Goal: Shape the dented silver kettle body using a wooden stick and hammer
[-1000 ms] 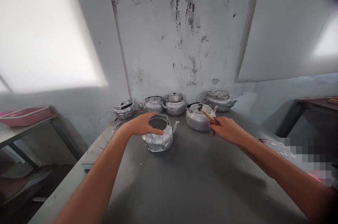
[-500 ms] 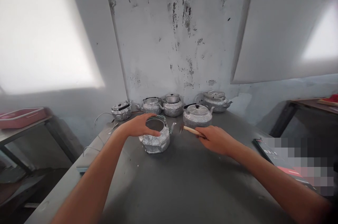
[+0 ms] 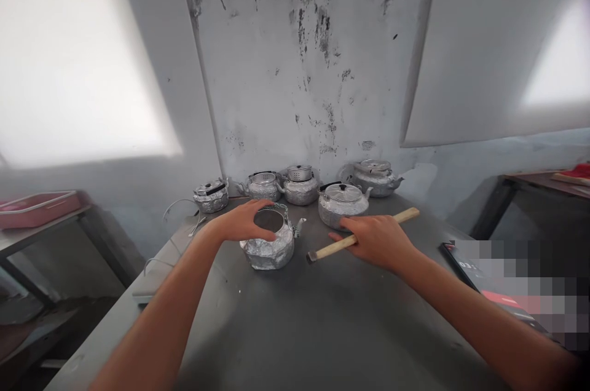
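Note:
A dented silver-coloured metal teapot [image 3: 268, 254] without a lid stands before me, its spout pointing right and a patterned handle at the back of its rim. My left hand [image 3: 246, 221] grips the teapot by its upper left side, thumb across the front of the opening. In my right hand [image 3: 373, 240] is a hammer [image 3: 334, 248], the fingers closed round its pale wooden handle. The handle slants up to the right past the hand. Its small dark head is a short way right of the teapot, apart from it.
Several more metal teapots stand along the wall, the nearest a lidded teapot [image 3: 343, 208] just behind my right hand. A phone [image 3: 461, 265] with a partly blurred screen is at the right. White cables [image 3: 173, 243] run along the table's left edge. A pink basket [image 3: 41, 209] sits on a side table.
The hammer has turned in my right hand: its head has come lower and the handle's end now shows at the right. My left hand has stayed on the teapot.

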The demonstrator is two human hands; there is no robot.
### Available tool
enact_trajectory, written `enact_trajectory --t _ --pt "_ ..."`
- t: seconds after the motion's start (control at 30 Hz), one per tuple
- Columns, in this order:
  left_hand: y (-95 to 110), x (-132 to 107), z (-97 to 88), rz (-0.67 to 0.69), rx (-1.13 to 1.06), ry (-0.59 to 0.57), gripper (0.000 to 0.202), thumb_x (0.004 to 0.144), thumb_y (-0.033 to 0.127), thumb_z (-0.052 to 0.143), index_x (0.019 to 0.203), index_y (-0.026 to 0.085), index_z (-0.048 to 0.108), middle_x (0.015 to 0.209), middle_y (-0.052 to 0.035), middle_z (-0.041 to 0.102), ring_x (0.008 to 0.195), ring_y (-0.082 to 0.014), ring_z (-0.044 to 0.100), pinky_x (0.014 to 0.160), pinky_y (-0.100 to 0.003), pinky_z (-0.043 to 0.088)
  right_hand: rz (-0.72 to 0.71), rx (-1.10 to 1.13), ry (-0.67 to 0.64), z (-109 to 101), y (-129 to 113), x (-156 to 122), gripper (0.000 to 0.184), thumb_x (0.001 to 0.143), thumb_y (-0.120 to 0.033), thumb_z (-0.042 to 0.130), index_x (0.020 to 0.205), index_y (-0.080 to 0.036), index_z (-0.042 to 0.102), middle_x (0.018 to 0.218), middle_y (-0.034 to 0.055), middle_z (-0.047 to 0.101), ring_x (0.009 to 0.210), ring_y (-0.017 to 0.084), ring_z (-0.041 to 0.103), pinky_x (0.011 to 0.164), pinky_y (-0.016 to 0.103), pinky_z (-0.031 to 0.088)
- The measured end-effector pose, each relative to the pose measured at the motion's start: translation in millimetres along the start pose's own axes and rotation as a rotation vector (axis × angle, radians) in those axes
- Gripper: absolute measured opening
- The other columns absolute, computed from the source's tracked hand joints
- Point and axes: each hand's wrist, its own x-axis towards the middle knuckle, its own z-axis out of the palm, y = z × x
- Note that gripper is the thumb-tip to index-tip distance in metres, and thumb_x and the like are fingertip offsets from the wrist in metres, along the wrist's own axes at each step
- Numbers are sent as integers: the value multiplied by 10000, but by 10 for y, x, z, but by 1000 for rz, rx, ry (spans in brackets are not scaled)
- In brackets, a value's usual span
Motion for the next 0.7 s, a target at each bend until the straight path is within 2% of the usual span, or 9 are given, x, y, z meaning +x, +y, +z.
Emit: enact_trajectory --t 0.1,0.2,0.3,0.43,0.57,0.7 --pt "29 1 20 -16 10 16 1075 730 797 672 1610 304 303 1670 -76 290 1499 -418 299 1184 -530 334 -15 -17 -14 17 -3 9 497 1011 -579 366 800 -216 632 785 76 736 724 228 673 583 319 224" --pt "57 -2 27 -30 15 24 1065 745 760 686 1616 300 281 1672 -85 282 1505 -409 287 1187 -532 323 -42 -23 -44 30 -19 16 502 1019 -565 351 812 -215 646 804 79 746 721 231 680 581 316 248" --pt "54 3 24 -28 1 17 1052 757 719 699 1620 299 268 1676 -79 271 1505 -403 286 1179 -518 336 -104 -22 -91 38 -64 17 461 1009 -535 398 826 -212 670 827 92 755 743 241 694 587 317 293" --pt "20 14 18 -41 -43 -22 1096 742 762 687 1630 297 244 1691 -78 223 1509 -413 269 1166 -500 353 -168 -21 -154 39 -162 3 376 995 -430 442 838 -204 699 824 108 756 755 257 710 606 322 352" --pt "6 10 13 -57 -84 -56 1123 727 783 680 1637 310 223 1701 -80 185 1501 -438 270 1141 -506 374 -150 -23 -216 33 -265 -41 358 983 -353 428 884 -181 726 827 133 754 751 295 723 616 342 396" --pt "-5 7 13 -44 -101 -47 1125 715 772 697 1633 315 235 1694 -79 212 1498 -437 279 1151 -506 358 -125 -1 -282 41 -355 -101 253 891 -265 514 942 -189 749 906 127 766 822 323 734 647 360 435"
